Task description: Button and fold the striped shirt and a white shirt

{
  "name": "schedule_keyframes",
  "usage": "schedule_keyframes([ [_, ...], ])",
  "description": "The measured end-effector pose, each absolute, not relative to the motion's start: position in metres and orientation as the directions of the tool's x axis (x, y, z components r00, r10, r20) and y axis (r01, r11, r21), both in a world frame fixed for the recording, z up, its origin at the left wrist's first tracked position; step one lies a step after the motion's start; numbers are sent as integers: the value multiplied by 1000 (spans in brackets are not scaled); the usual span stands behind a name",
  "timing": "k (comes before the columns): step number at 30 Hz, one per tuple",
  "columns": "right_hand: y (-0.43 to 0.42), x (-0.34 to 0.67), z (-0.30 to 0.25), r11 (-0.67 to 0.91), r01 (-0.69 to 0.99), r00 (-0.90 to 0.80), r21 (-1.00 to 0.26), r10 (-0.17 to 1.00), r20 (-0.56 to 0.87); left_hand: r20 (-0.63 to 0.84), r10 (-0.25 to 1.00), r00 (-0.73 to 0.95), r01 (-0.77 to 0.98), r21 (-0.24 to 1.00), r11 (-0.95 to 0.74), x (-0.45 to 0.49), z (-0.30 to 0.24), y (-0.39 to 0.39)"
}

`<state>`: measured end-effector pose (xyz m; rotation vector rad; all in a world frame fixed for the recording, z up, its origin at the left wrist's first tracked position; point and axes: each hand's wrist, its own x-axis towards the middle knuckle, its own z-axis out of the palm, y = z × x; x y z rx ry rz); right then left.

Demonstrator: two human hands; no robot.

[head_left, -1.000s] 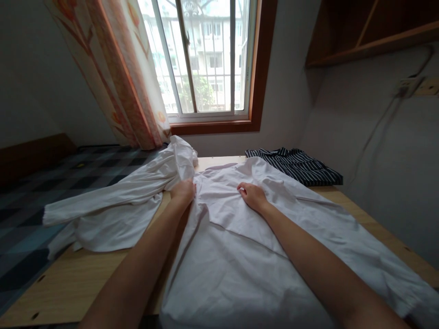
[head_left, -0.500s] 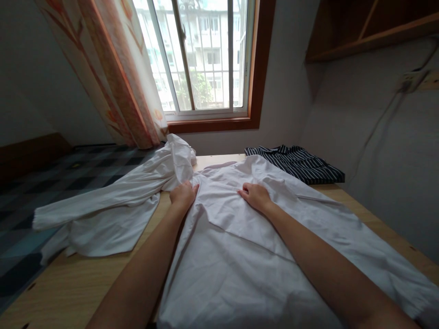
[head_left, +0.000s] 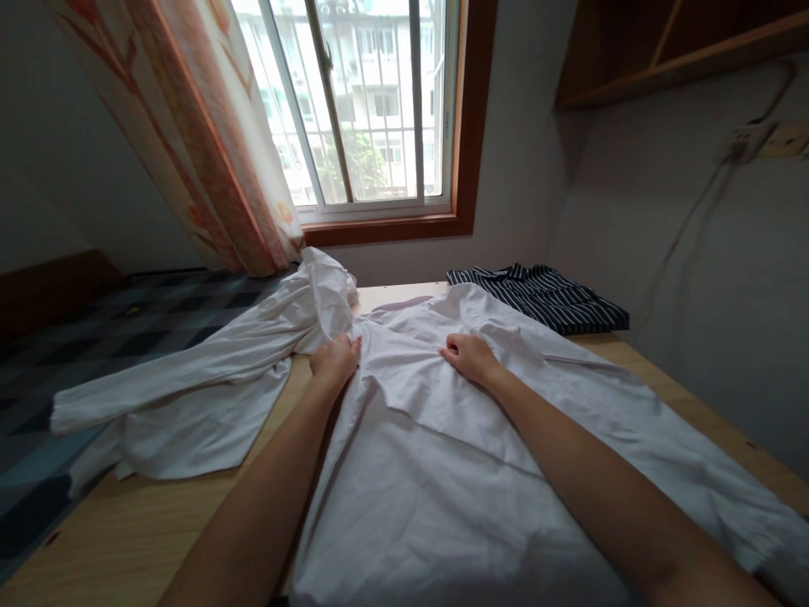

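Observation:
A white shirt [head_left: 442, 472] lies spread over a wooden table [head_left: 145, 523]; one long sleeve [head_left: 190, 379] trails off to the left. My left hand [head_left: 334, 360] is closed on a bunch of the shirt's cloth near the shoulder, where the fabric is gathered into a crumpled lump. My right hand [head_left: 471, 357] presses on the shirt's upper chest with its fingers curled, pinching a fold of the cloth. Both forearms reach over the shirt from the near edge.
A folded dark striped shirt [head_left: 543, 297] lies at the table's far right corner. A window [head_left: 360, 110] with a patterned curtain [head_left: 208, 160] is behind. A checked bed cover [head_left: 94, 337] lies left of the table; a wall and a shelf are on the right.
The hands barely moved: my left hand slid slightly toward me along the gathered cloth. The left sleeve shifted a little further left. The view tilted slightly.

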<state>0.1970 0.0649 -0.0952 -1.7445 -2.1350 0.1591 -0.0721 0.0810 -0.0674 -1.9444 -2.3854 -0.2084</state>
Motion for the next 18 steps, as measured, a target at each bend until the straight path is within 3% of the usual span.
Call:
schedule_keyframes([
  [6,64,198,-94,221,923,-155,-315,963,222,135,970,-203,978,83,193,-75,-69,82],
  [13,63,198,-95,220,926,-154,-308,963,223,257,950,-180,983,77,165,-72,-64,79],
  [18,64,197,-97,213,932,-153,-294,965,214,239,945,-223,973,112,202,-80,-62,84],
])
